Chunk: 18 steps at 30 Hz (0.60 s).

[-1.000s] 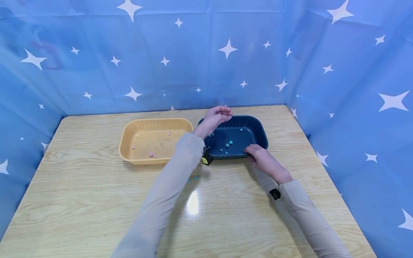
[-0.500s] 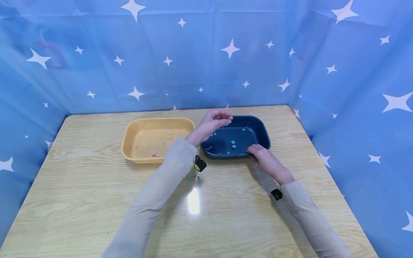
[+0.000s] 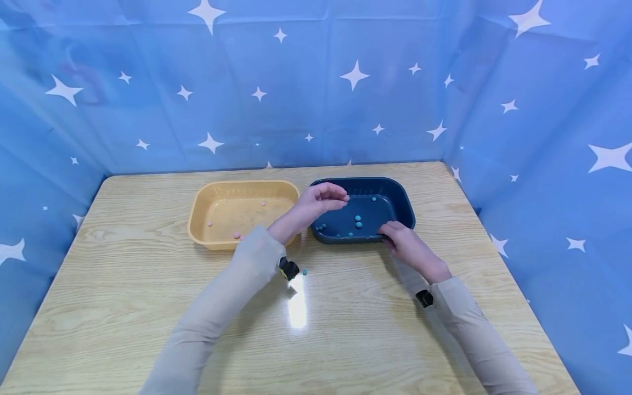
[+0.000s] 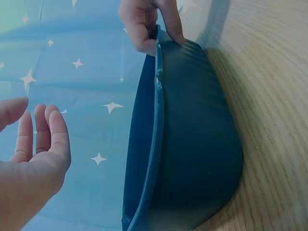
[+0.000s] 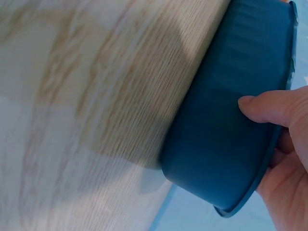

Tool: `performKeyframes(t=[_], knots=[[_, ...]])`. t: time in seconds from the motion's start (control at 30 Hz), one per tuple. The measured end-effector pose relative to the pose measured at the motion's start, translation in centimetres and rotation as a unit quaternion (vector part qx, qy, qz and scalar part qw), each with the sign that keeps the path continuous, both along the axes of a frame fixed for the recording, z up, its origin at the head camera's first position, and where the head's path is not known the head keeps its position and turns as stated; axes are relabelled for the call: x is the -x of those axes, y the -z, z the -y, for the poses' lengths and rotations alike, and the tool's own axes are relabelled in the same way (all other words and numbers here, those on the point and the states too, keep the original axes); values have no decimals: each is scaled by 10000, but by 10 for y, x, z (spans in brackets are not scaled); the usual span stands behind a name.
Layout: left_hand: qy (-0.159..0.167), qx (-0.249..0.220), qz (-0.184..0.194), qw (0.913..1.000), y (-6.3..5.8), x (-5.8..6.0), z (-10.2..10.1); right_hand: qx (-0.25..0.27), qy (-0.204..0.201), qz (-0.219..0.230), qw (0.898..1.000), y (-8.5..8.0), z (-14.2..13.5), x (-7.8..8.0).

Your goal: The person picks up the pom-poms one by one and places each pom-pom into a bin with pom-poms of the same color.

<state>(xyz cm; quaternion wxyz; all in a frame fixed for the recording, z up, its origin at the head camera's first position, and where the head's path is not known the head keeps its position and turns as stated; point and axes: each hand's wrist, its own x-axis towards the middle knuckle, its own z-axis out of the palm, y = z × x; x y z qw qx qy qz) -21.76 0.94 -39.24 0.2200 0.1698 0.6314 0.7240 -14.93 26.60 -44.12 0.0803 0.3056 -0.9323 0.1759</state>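
A dark blue tray [image 3: 380,203] stands on the table with several small teal balls [image 3: 357,221] in it. My right hand [image 3: 407,249] grips its near rim toward the right corner. In the right wrist view the thumb [image 5: 264,107] lies along the tray's outer wall, the other fingers over the rim. My left hand [image 3: 316,206] hovers over the tray's left part, fingers loosely bent. The left wrist view shows a gap between thumb and fingers of the left hand [image 4: 43,149], with nothing between them.
Left of the blue tray is a yellow tray [image 3: 196,211] holding several pink balls [image 3: 237,235]. A small teal ball [image 3: 304,272] lies on the wooden table [image 3: 123,285] in front of the trays. A blue star-patterned curtain [image 3: 222,82] encloses the back and sides.
My left hand has drawn back toward me and down from the blue tray's far edge. My right hand has kept its grip on the near rim.
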Motion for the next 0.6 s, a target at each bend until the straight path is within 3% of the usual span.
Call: performKeyframes(t=[0.27,0.6], knots=[[123,38,-109,9999,-4,-16,11,9,8,44,10000,0,-1,0],[234,42,-312,9992,3,-36,31,-48,69,166,9998,-2,0,0]])
